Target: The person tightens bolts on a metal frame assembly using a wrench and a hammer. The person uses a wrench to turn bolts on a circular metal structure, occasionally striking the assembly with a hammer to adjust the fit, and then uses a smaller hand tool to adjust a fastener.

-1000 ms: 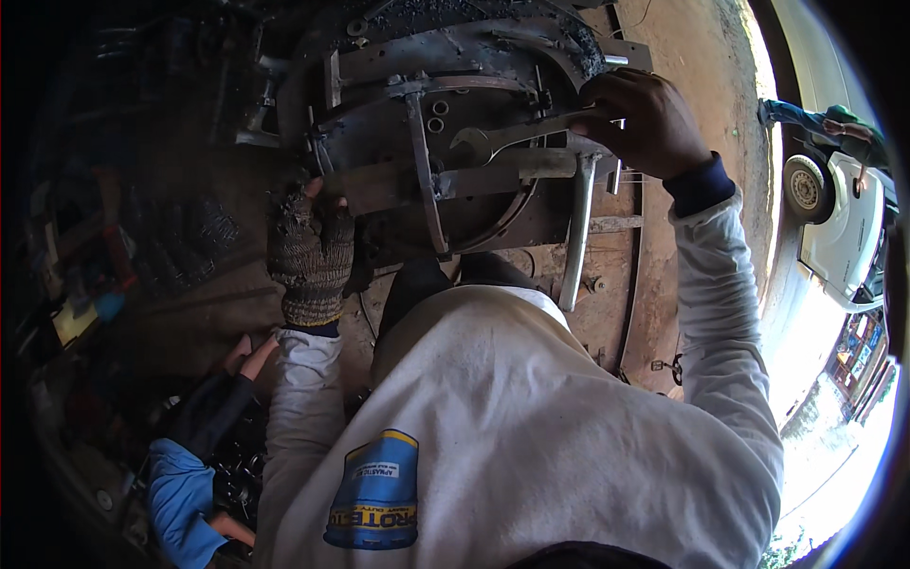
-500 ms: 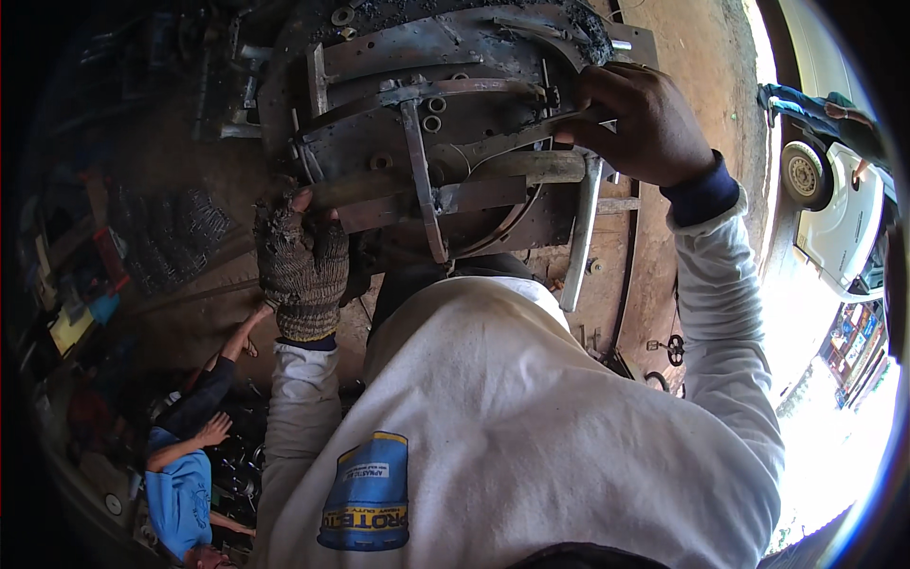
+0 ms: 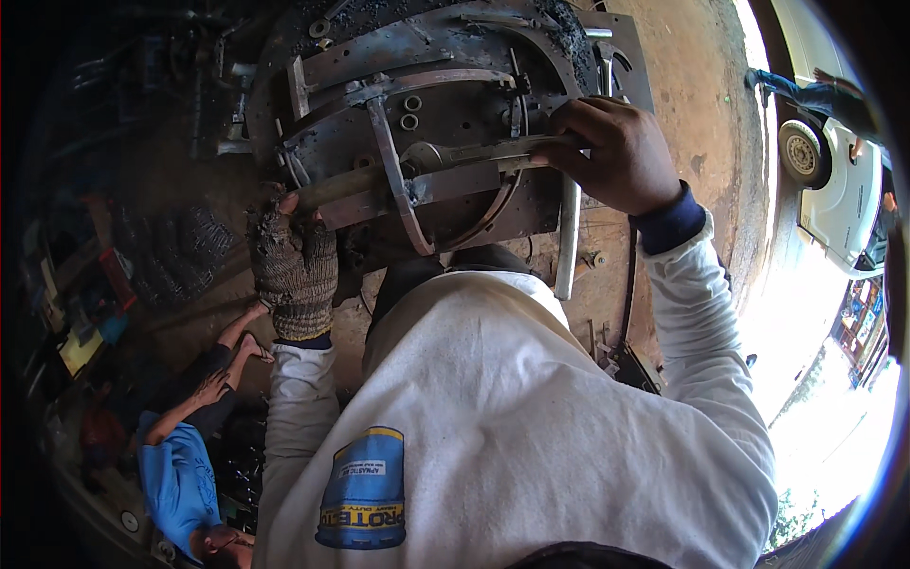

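Observation:
A dark metal plate (image 3: 474,226) carries a jig of curved flat bars with an upright cross strip (image 3: 387,156). My bare right hand (image 3: 616,152) is closed around one end of a long wrench (image 3: 493,150). The wrench's other head lies by the middle of a round bar (image 3: 346,187), just right of the cross strip. My left hand (image 3: 294,261), in a dirty knitted glove, closes around the left end of that round bar, beside a flat steel bar (image 3: 455,183). Its fingertips are bare; part of the grip is hidden.
Two small metal rings (image 3: 410,112) lie on the plate. A pale pipe (image 3: 567,242) juts toward me at its right. At lower left is a person in a blue shirt (image 3: 175,474). A white vehicle (image 3: 839,223) stands far right, with another person beside it.
My right hand has moved left and lower with the wrench, which now lies along the round bar. My left hand keeps its hold. The person in blue has shifted an arm.

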Demonstrator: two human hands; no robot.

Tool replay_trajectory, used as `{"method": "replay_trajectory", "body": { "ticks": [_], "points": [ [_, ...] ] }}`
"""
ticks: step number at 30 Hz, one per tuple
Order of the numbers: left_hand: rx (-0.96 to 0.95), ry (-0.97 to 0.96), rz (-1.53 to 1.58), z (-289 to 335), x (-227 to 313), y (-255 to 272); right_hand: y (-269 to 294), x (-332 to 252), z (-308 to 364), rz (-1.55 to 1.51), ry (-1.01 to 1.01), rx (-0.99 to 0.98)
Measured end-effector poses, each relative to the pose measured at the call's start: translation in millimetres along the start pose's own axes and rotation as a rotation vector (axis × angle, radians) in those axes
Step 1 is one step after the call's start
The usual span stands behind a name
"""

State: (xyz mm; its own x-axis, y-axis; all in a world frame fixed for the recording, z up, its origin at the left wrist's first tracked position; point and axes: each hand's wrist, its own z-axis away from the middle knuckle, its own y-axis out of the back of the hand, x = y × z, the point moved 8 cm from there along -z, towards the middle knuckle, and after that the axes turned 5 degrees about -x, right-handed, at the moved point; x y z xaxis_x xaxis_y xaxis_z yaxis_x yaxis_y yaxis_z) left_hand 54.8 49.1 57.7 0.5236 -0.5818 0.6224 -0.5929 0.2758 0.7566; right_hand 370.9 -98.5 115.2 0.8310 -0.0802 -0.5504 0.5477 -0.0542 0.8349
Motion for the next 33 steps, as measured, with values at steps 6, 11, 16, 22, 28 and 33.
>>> {"method": "replay_trajectory", "body": {
  "ticks": [6,11,16,22,28,33],
  "points": [
    [0.005,0.008,-0.093,1,-3,2,-11,-17,17,-0.012,-0.042,0.076],
    [-0.011,-0.014,-0.123,-3,7,2,-11,-24,29,0.027,-0.124,0.166],
    [0.012,0.064,0.06,4,-17,-3,-12,-30,28,0.104,-0.167,0.138],
    [0.005,0.035,-0.09,0,-1,2,-22,-18,31,0.035,-0.112,0.132],
    [-0.006,0.049,-0.076,1,-6,0,-25,-12,27,-0.017,-0.132,0.124],
    [-0.003,0.045,-0.008,3,-10,-1,-24,-12,28,0.018,-0.098,0.093]
  ]
}}
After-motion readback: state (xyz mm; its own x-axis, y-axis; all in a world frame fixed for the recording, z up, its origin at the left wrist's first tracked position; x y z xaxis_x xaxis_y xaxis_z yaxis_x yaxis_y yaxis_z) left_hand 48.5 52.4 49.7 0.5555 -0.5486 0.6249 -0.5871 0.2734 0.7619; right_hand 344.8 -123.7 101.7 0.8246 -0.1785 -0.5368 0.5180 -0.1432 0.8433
